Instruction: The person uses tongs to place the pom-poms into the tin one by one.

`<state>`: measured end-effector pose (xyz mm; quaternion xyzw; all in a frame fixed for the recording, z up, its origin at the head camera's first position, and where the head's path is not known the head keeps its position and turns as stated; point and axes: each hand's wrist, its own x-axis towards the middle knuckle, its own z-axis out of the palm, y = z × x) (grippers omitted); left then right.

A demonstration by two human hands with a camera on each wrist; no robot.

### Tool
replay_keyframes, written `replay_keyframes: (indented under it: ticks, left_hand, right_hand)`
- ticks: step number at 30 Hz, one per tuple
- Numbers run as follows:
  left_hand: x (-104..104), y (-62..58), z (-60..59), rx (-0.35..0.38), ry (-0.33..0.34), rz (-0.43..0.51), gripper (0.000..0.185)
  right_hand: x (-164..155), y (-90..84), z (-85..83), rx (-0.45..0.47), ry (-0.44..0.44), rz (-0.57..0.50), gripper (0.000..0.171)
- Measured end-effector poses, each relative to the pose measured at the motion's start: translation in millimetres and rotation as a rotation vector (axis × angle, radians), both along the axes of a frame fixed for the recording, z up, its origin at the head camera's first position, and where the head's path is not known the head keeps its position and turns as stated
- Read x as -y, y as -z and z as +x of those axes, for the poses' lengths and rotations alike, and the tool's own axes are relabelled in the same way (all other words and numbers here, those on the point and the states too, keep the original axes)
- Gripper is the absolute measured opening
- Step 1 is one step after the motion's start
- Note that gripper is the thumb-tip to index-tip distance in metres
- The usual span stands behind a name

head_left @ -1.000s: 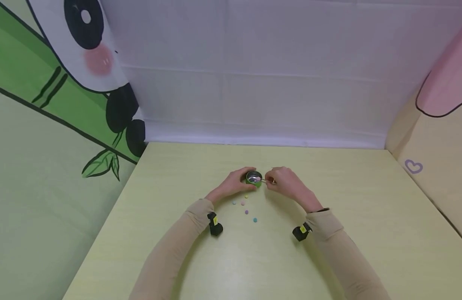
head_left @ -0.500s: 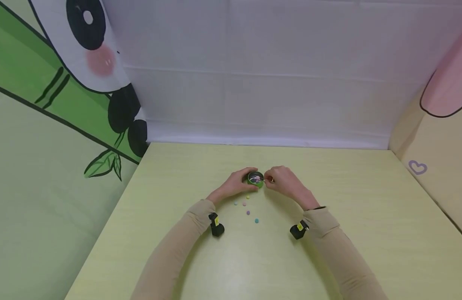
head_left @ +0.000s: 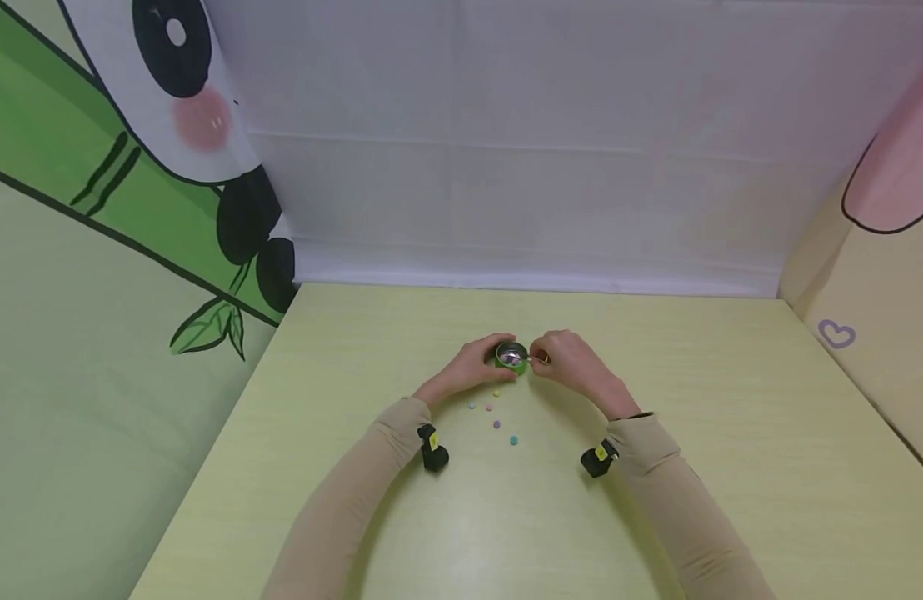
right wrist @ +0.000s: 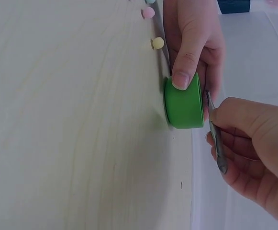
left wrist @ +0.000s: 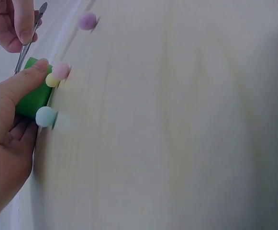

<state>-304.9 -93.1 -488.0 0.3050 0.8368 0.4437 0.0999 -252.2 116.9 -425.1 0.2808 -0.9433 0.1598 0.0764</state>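
Upright on the table is a small green cup point(right wrist: 184, 105), dark and shiny inside, with pale bits in it too small to make out in the head view. My left hand point(head_left: 469, 365) grips its side, thumb in front and fingers behind. At the cup's right, my right hand point(head_left: 574, 365) pinches metal tweezers point(right wrist: 216, 136), their tips at the cup's mouth. Whether the tips hold anything I cannot tell. Several pompoms lie on the near side of the cup: yellow point(head_left: 496, 392), pink point(head_left: 489, 407), pale blue point(head_left: 472, 406), purple point(head_left: 496, 424) and teal point(head_left: 514, 440).
The light wooden table point(head_left: 341, 350) meets a white cloth backdrop point(head_left: 536, 208) at its far edge. Printed panels flank it, a green one point(head_left: 72, 350) on the left and a cream one point(head_left: 896, 350) on the right. Small black cameras point(head_left: 434, 454) sit at both wrists.
A second ago a pink pompom showed at the tweezers' tips over the cup's mouth; now it no longer stands out there. Both hands keep nearly the same places, and the view has shifted slightly.
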Motion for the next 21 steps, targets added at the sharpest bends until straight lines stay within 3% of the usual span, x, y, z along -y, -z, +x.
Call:
replay_keyframes:
  ticks: [15,21]
  left_hand:
    - [-3,-0.7,-2.5,-0.008,-0.004,-0.012,0.075]
    - [-5,-1.4,-3.9,-0.006,-0.006,-0.005,0.074]
  right_hand:
    - [-7,4.2,3.5,0.022,0.004,0.016,0.006]
    - [-12,5.0,8.9,-0.013,-0.019,0.015,0.005]
